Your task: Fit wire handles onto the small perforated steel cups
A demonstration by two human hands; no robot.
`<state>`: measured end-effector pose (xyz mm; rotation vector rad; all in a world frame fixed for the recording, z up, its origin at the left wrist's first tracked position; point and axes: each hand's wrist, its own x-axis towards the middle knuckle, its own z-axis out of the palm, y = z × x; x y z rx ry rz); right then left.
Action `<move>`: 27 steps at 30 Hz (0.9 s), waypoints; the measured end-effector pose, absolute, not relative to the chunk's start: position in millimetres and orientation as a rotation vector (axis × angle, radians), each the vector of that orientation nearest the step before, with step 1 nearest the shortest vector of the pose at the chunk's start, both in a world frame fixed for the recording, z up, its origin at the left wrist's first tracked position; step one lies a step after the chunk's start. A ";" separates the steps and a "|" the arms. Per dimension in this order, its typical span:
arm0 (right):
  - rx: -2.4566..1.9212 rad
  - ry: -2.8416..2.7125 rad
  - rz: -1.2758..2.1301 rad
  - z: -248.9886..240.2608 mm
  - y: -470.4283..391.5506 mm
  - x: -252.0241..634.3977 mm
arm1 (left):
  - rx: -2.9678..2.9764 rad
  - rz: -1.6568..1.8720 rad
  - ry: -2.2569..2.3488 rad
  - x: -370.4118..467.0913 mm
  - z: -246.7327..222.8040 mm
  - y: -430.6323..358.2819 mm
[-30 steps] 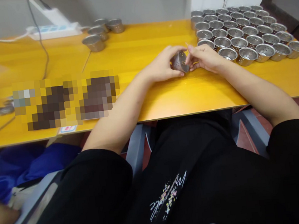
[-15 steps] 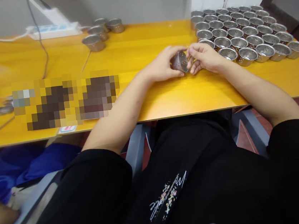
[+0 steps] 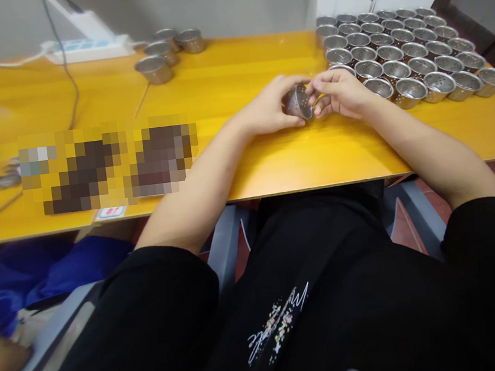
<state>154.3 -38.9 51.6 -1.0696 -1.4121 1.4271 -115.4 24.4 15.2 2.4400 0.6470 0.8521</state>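
A small perforated metal cup (image 3: 299, 103) is tilted on its side, its holes visible, just above or on the yellow table (image 3: 298, 162). My left hand (image 3: 272, 108) is wrapped around it from the left, thumb below and fingers over the top. Close to the cup's right edge, my right hand (image 3: 339, 94) has its thumb and fingertips pinched together. Whatever the right fingers hold, if anything, is too small to make out. Many similar cups (image 3: 411, 90) stand upright in close rows just right of my right hand.
Several more metal cups (image 3: 154, 71) stand at the back left, with a thin stick (image 3: 142, 100) before them. Behind is a white power strip (image 3: 89, 50) with a dark cable (image 3: 69, 75). Blurred-out items lie left of my forearm. A person in blue (image 3: 90, 263) sits at left.
My right fingers have shifted slightly at the cup's right side, and a little more of its perforated face shows. My left hand keeps its hold in about the same place.
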 end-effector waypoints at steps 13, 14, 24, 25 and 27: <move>-1.051 -1.447 1.514 43.3 -32.5 154.2 | 2.437 0.878 0.655 -117.2 8.8 29.6; -1.056 -1.450 1.526 42.7 -32.2 154.0 | 2.439 0.876 0.654 -117.2 9.1 29.3; -1.051 -1.510 1.543 40.4 -31.7 153.5 | 2.472 0.828 0.686 -116.6 13.7 22.0; -1.044 -1.521 1.542 40.5 -31.9 153.6 | 2.473 0.823 0.690 -116.6 14.8 20.6; -1.042 -1.539 1.540 40.9 -32.3 153.3 | 2.477 0.813 0.699 -116.7 16.9 18.3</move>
